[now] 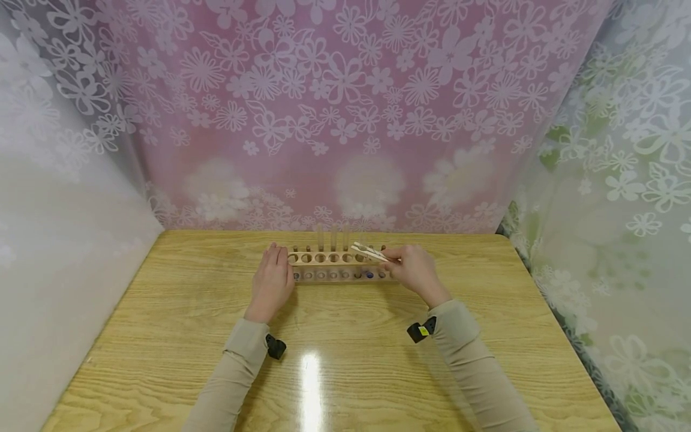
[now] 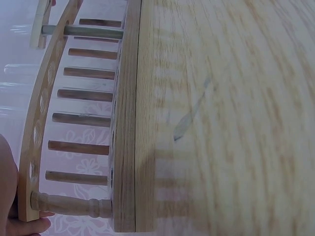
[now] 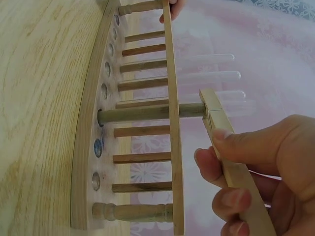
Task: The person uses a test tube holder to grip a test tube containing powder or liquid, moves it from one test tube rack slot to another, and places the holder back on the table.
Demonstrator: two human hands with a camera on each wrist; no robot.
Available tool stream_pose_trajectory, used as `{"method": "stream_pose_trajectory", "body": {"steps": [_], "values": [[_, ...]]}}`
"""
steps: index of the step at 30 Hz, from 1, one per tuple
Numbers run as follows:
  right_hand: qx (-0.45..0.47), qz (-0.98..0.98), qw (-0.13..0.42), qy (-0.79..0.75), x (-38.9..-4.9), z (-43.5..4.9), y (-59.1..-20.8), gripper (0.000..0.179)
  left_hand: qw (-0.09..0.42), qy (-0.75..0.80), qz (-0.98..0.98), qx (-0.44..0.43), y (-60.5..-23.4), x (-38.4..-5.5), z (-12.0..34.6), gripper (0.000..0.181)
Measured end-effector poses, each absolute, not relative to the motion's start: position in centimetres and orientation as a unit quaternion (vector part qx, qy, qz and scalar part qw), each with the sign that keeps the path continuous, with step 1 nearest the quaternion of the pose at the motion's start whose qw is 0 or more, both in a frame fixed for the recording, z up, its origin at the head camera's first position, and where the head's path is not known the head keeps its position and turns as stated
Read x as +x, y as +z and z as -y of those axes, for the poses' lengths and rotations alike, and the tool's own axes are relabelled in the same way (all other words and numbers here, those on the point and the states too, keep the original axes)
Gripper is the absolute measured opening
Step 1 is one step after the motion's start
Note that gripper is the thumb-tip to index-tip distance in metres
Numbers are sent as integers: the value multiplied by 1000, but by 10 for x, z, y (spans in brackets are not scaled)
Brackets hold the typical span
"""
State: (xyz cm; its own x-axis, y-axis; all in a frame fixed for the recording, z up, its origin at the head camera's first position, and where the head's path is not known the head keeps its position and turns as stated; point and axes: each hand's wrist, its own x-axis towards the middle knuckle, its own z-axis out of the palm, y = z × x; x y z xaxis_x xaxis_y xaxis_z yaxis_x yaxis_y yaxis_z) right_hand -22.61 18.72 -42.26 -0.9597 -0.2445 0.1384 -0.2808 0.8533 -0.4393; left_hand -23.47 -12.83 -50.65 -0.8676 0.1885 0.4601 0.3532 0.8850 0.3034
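A wooden test tube rack [image 1: 340,265] stands near the back of the table. My left hand [image 1: 272,282] grips its left end, fingers about the upper board. My right hand [image 1: 417,270] holds a wooden test tube clamp [image 3: 239,174] between thumb and fingers. The clamp's jaws are at the top of a greenish-brown test tube [image 3: 140,114]. That tube passes through the upper board, its lower end at a hole in the base. Behind the board, clear glass test tubes [image 1: 333,238] stand rounded end up, by the row of wooden pegs [image 3: 142,158].
The wooden table [image 1: 345,324] has a pink floral curtain [image 1: 345,120] behind it and pale curtains at both sides. Small black cameras [image 1: 276,347] sit on the wrists. A blue spot [image 3: 98,147] shows in one base hole.
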Motion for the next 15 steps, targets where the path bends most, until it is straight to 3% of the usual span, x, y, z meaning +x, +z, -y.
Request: {"method": "stream_pose_trajectory", "body": {"steps": [15], "values": [[144,960,18,239,-226,-187,-417,32,222,-194,944,-144,-507,-234,128,34]]}}
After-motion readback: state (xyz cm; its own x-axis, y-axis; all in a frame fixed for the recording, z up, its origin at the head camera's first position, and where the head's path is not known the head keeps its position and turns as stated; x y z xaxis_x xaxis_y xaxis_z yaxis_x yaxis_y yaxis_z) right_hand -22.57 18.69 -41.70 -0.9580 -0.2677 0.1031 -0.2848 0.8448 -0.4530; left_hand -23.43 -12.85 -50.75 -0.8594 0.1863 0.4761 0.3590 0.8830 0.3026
